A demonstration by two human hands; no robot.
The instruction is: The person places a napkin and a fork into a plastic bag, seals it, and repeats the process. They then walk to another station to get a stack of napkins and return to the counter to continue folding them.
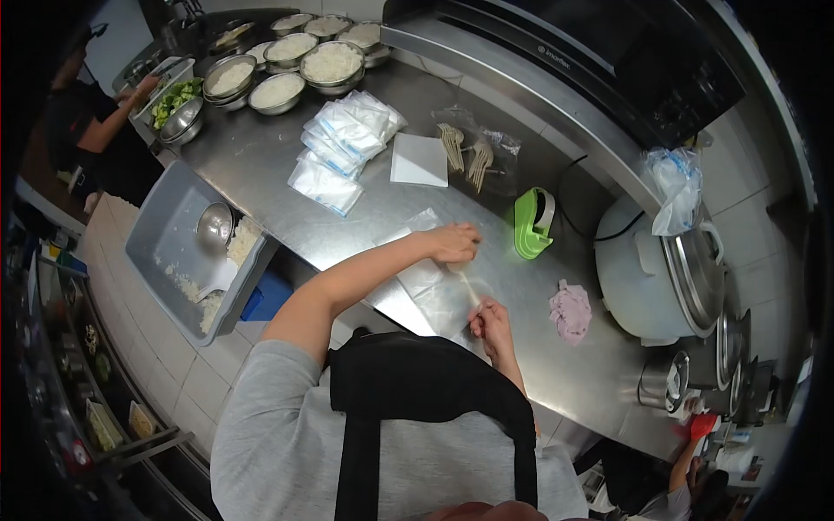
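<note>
My left hand (456, 243) is over the steel counter with its fingers curled down around the top of a thin pale item (470, 286) in clear plastic. Lower and to the right, my right hand (492, 326) pinches the other end of it. Clear plastic bags (426, 282) lie flat on the counter beside and under my hands. Beyond them are a stack of folded plastic packets (343, 143), a white square pad (420, 160) and beige plastic forks (476, 163) in an open bag. A green tape dispenser (530, 230) stands right of my left hand.
Steel bowls of white food (332, 64) crowd the counter's far left. A grey tub (148, 239) holds a bowl and scoop. A pink cloth (570, 311) and a large pot (630, 269) are at the right. Other people work at the upper left and lower right.
</note>
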